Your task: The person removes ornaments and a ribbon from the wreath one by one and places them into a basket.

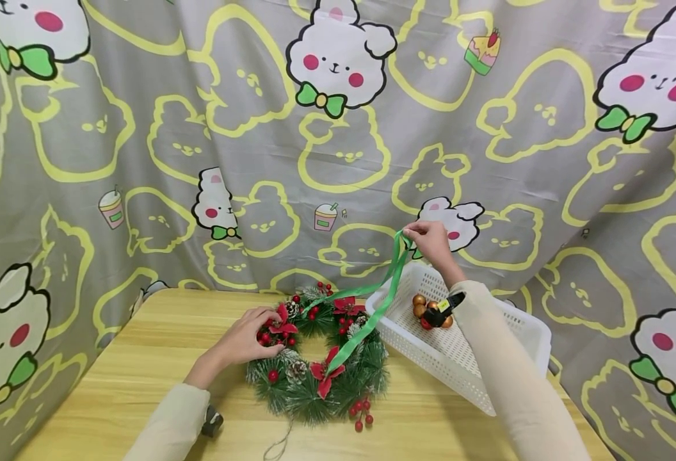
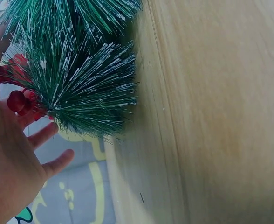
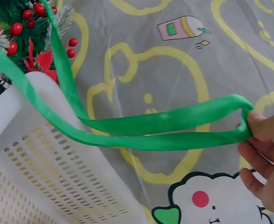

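Observation:
A green wreath with red flowers, berries and pinecones lies on the wooden table. My left hand rests on its left side, fingers spread over the berries; in the left wrist view, that hand lies beside pine sprigs and red berries. Raised above the basket's far corner, my right hand pinches a green ribbon. Two strands of the ribbon slope down to the wreath. The right wrist view has the ribbon looped at the fingertips of my right hand.
A white perforated basket stands right of the wreath, holding several copper-coloured balls. A thin string lies on the table near the front. Behind hangs a grey curtain with cartoon prints.

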Motion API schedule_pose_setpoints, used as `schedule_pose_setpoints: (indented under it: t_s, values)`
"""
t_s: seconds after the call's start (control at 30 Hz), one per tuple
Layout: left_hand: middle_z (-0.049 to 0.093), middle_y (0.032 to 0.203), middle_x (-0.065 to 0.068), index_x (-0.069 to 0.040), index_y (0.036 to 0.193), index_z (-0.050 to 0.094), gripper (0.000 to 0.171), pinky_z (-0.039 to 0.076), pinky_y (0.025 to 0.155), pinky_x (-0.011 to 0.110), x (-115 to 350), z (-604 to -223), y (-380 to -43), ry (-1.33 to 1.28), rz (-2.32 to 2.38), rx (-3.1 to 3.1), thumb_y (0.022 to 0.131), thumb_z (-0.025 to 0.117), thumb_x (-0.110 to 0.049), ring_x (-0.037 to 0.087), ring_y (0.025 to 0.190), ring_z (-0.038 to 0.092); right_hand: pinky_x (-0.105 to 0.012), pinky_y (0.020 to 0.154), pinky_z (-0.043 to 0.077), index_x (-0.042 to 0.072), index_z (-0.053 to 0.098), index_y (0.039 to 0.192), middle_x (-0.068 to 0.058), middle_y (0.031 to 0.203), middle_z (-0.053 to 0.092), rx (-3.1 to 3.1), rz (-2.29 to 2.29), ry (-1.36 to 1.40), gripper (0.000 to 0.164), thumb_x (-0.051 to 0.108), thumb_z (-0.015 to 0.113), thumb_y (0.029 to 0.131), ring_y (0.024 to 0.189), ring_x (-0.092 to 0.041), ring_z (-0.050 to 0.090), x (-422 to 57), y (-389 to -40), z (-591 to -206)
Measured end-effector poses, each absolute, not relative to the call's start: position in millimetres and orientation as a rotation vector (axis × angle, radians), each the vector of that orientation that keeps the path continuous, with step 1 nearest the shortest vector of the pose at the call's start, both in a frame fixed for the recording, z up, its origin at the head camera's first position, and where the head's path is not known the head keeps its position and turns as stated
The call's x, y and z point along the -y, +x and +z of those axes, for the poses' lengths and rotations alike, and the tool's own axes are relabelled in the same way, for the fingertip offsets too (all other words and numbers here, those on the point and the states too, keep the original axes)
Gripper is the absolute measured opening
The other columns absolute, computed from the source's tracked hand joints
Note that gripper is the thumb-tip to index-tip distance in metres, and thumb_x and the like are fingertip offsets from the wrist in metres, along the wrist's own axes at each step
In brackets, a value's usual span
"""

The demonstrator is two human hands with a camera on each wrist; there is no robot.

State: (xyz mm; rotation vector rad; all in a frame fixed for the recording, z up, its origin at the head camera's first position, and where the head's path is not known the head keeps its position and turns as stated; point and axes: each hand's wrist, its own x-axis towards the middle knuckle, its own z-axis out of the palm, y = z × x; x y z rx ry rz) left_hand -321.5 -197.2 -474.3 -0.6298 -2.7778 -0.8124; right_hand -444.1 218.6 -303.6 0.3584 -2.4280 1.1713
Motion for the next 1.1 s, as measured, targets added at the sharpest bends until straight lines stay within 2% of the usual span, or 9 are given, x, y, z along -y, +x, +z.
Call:
schedule_pose_setpoints:
  t_s: [0.13,0.33,0.43,0.53,0.67,0.87,1.1]
  values:
    - [0.054,0.146,0.006,-0.021,0.125,0.064,0.054,0.042,0.106,0.065,196.5,-474.6,-321.2,-0.634,-0.817,2.776,0.083,0.078,-0.051,0.037,0.137,0.047,-0.018,0.071,0.045,-0.005,0.076,0.108,-0.015,0.101,0.076,2.476,1.261,0.481,0.025,0.017,0.068,0.099,0.081,-0.003,0.057,-227.7,-439.1,-296.5]
    - [0.053,0.147,0.006,-0.021,0.126,0.064,0.055,0.043,0.106,0.065,197.2,-474.9,-320.5,-0.622,-0.816,2.797,0.083,0.078,-0.051,0.036,0.138,0.047,-0.018,0.084,0.051,-0.004,0.073,0.115,0.010,0.098,0.074,2.514,1.460,0.536,0.032,0.024,0.068,0.099,0.092,-0.001,0.064,-244.8,-432.0,-291.0]
    - [0.052,0.148,0.006,-0.022,0.127,0.064,0.055,0.043,0.105,0.065,197.8,-474.6,-320.4,-0.608,-0.817,2.811,0.083,0.078,-0.052,0.037,0.138,0.046,-0.019,0.084,0.054,0.001,0.075,0.111,0.017,0.093,0.072,2.454,1.630,0.526,0.024,0.022,0.066,0.100,0.090,-0.001,0.066,-253.3,-430.9,-291.8]
    - [0.052,0.149,0.006,-0.023,0.127,0.063,0.055,0.042,0.105,0.065,198.0,-474.4,-320.9,-0.602,-0.812,2.818,0.083,0.078,-0.053,0.037,0.138,0.046,-0.018,0.081,0.056,0.011,0.076,0.102,0.016,0.090,0.074,2.342,1.812,0.531,0.014,0.015,0.063,0.102,0.084,-0.001,0.067,-261.4,-430.6,-293.6]
    - [0.052,0.149,0.007,-0.023,0.126,0.063,0.055,0.042,0.105,0.065,197.9,-474.1,-321.6,-0.604,-0.810,2.815,0.082,0.078,-0.053,0.037,0.137,0.046,-0.018,0.078,0.056,0.020,0.076,0.092,0.011,0.087,0.075,2.163,2.018,0.537,0.022,0.008,0.060,0.102,0.080,-0.002,0.068,-271.1,-428.0,-294.7]
    - [0.052,0.149,0.007,-0.023,0.127,0.063,0.056,0.042,0.106,0.065,197.8,-473.9,-322.0,-0.600,-0.811,2.820,0.082,0.078,-0.054,0.037,0.137,0.046,-0.017,0.078,0.055,0.019,0.078,0.088,0.009,0.084,0.075,1.925,2.210,0.508,0.025,0.005,0.061,0.100,0.078,-0.002,0.067,-283.1,-420.2,-294.0]
    - [0.051,0.150,0.008,-0.023,0.127,0.063,0.056,0.042,0.106,0.066,197.7,-471.7,-322.5,-0.602,-0.817,2.824,0.082,0.078,-0.054,0.038,0.139,0.045,-0.017,0.074,0.055,0.012,0.075,0.088,0.005,0.084,0.073,1.751,2.307,0.409,0.020,0.005,0.060,0.100,0.077,-0.006,0.070,-305.4,-420.7,-297.5]
